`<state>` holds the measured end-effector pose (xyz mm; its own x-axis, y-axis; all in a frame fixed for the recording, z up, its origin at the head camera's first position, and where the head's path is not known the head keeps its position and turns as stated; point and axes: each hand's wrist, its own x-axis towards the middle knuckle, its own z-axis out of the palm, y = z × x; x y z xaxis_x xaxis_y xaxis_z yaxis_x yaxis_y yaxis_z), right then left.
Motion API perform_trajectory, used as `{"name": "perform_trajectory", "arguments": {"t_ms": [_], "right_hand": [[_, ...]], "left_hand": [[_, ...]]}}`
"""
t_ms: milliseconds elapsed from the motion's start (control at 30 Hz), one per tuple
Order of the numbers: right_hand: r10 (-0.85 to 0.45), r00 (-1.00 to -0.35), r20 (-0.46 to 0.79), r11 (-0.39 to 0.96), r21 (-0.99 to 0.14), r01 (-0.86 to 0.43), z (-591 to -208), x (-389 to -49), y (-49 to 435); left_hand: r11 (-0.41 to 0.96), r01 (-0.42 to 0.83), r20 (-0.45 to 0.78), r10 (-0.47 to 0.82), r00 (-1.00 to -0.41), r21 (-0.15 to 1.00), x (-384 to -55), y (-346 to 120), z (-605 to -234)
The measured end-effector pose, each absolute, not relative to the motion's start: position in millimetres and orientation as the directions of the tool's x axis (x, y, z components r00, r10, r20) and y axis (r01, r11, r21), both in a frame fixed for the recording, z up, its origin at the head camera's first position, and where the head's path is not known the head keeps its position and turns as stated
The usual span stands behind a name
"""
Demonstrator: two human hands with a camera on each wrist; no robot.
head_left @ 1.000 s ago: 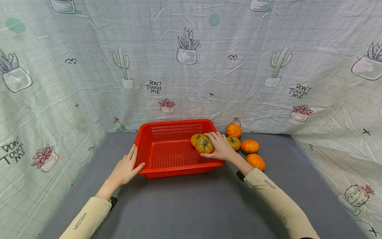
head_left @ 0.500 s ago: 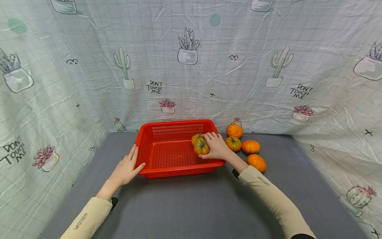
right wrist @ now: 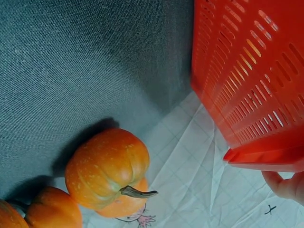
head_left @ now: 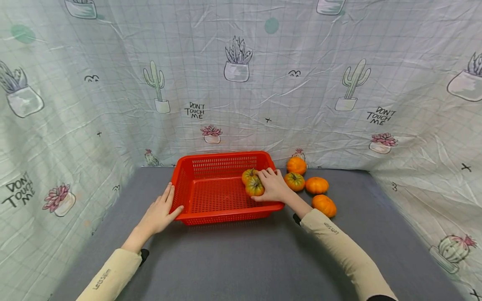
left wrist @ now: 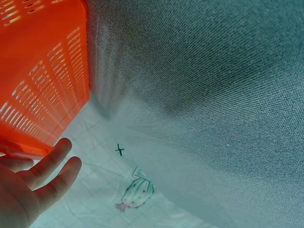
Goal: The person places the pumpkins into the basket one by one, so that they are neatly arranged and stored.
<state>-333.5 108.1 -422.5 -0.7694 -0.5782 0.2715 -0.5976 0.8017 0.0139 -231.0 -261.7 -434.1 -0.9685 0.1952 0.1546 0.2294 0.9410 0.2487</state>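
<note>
A red plastic basket (head_left: pixel 218 215) with slotted walls stands on the grey table. My left hand (head_left: pixel 158 212) rests on its left rim, fingers fairly straight and thumb spread along the front corner; in the left wrist view the fingers (left wrist: pixel 52 166) lie beside the rim. Inside the basket's right end, my right hand (head_left: pixel 274 186) grips a green-and-orange pumpkin (head_left: pixel 254 187) between thumb and fingers. Another green-and-orange pumpkin (head_left: pixel 248 175) touches it from behind. In the right wrist view the basket wall hides both, and only a bit of the hand (right wrist: pixel 287 185) shows.
Right of the basket, on the table (head_left: pixel 233 259), sit a greenish pumpkin (head_left: pixel 295 181) and several orange pumpkins (head_left: pixel 316 185), close to my right forearm. A printed cloth (head_left: pixel 241 113) hangs behind and along both sides.
My right hand has shifted slightly left and lower with the pumpkin, bringing it down beside the other one in the basket. The left hand and the basket have stayed put.
</note>
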Motion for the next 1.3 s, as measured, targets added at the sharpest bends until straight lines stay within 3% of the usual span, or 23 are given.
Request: {"name": "perform_trajectory", "arguments": {"t_ms": [1300], "right_hand": [[-0.594,-0.789,0.154,0.804,0.075,-0.590,-421.4,-329.7,111.5]], "left_hand": [[0.942,0.214,0.129,0.186,-0.974,0.257,-230.7,-261.3,-434.3]]}}
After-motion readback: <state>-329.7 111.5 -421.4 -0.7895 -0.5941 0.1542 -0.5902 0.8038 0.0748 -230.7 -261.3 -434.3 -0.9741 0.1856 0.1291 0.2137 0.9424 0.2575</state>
